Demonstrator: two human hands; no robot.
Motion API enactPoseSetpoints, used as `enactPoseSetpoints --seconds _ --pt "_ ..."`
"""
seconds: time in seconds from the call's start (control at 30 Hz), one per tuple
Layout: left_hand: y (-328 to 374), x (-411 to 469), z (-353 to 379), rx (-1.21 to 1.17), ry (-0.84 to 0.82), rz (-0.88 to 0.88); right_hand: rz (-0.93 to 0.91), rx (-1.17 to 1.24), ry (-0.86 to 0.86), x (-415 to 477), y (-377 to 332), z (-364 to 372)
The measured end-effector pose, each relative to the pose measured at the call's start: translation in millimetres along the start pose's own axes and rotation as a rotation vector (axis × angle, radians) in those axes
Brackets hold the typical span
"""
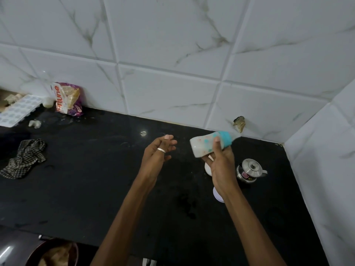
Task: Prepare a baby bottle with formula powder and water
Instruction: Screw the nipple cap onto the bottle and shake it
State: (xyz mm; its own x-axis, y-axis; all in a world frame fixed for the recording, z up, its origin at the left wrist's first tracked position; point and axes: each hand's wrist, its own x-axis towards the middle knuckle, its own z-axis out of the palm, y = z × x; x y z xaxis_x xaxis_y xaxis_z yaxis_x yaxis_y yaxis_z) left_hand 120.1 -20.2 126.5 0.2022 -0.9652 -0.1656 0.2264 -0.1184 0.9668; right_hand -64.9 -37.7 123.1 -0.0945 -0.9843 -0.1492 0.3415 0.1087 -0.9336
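Observation:
My right hand [221,164] grips a baby bottle [203,146] above the black counter [96,179]. The bottle is tilted almost sideways, its teal cap [225,140] pointing up and right, and its clear printed body holds milky white liquid. My left hand [157,156] hovers a short way to the left of the bottle, fingers apart, holding nothing, a silver ring on one finger. A small steel lidded pot [249,170] stands on the counter just right of my right wrist. A white round lid or container [219,195] peeks out under my right forearm, partly hidden.
A checked cloth [25,158] lies at the left. A purple-and-white food packet [67,98] leans on the tiled wall beside a white ice tray [18,110]. A bowl with food [53,254] sits at the bottom left. Tiled walls meet in a corner at right.

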Motion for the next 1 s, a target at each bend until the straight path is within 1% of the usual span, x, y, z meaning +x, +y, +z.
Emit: enactPoseSetpoints --seconds 0.1,0.13,0.23,0.27,0.3,0.37,0.4,0.5,0.53,0.63,0.67,0.7,0.77,0.8,0.83,0.9,0.93,0.97,1.0 --pt "0.0 0.6 0.7 0.005 -0.007 -0.007 0.047 -0.218 -0.127 -4.6 1.4 1.9" --pt "0.1 0.5 1.1 0.007 -0.013 -0.008 0.039 -0.222 -0.131 -4.9 0.2 1.1" --pt "0.3 0.8 2.0 0.013 -0.015 0.001 -0.017 -0.047 -0.008 -1.0 -4.9 -1.6" --pt "0.5 0.8 2.4 0.014 -0.015 0.001 -0.026 -0.051 0.001 -0.1 -5.3 -2.1" --pt "0.3 0.9 2.4 0.015 -0.017 -0.001 -0.017 -0.108 -0.029 -1.2 -5.6 -1.1" --pt "-0.3 1.6 3.9 0.021 -0.03 -0.006 0.009 -0.273 -0.143 -3.2 0.0 -1.8" --pt "-0.5 1.9 4.8 0.023 -0.035 -0.009 0.009 -0.289 -0.166 -4.4 1.9 -2.1" --pt "-0.5 2.8 5.8 0.018 -0.024 -0.008 -0.011 -0.111 -0.039 -4.4 2.9 -2.2" --pt "-0.6 2.7 5.7 0.018 -0.02 -0.007 -0.012 -0.111 -0.021 -3.2 3.7 -2.3" --pt "-1.1 2.0 6.3 0.014 -0.034 -0.01 0.029 -0.301 -0.144 -0.7 4.5 -3.7" --pt "-1.0 1.7 7.1 0.013 -0.038 -0.01 0.022 -0.299 -0.148 0.2 3.3 -4.8" --pt "-1.2 1.7 7.2 0.012 -0.036 -0.008 0.005 -0.245 -0.113 2.0 0.8 -5.3" --pt "-1.2 0.8 8.1 0.016 -0.03 -0.007 -0.034 -0.077 -0.015 4.6 -5.9 -4.6" --pt "-1.2 0.4 7.6 0.019 -0.025 -0.007 -0.04 -0.069 -0.002 4.9 -7.5 -2.9" --pt "-1.5 0.1 6.9 0.019 -0.025 -0.006 -0.032 -0.105 -0.027 4.1 -7.2 -1.5" --pt "-1.3 -0.4 7.0 0.021 -0.033 -0.004 0.018 -0.269 -0.14 2.3 -3.0 -1.6" --pt "-0.9 -0.7 7.2 0.025 -0.034 -0.003 0.032 -0.297 -0.165 0.8 -1.0 -1.8" --pt "-0.5 -0.6 7.6 0.027 -0.034 -0.001 0.028 -0.277 -0.151 1.3 0.3 -2.6" --pt "0.1 -0.5 7.9 0.028 -0.032 -0.002 0.02 -0.186 -0.104 1.4 0.6 -2.8"
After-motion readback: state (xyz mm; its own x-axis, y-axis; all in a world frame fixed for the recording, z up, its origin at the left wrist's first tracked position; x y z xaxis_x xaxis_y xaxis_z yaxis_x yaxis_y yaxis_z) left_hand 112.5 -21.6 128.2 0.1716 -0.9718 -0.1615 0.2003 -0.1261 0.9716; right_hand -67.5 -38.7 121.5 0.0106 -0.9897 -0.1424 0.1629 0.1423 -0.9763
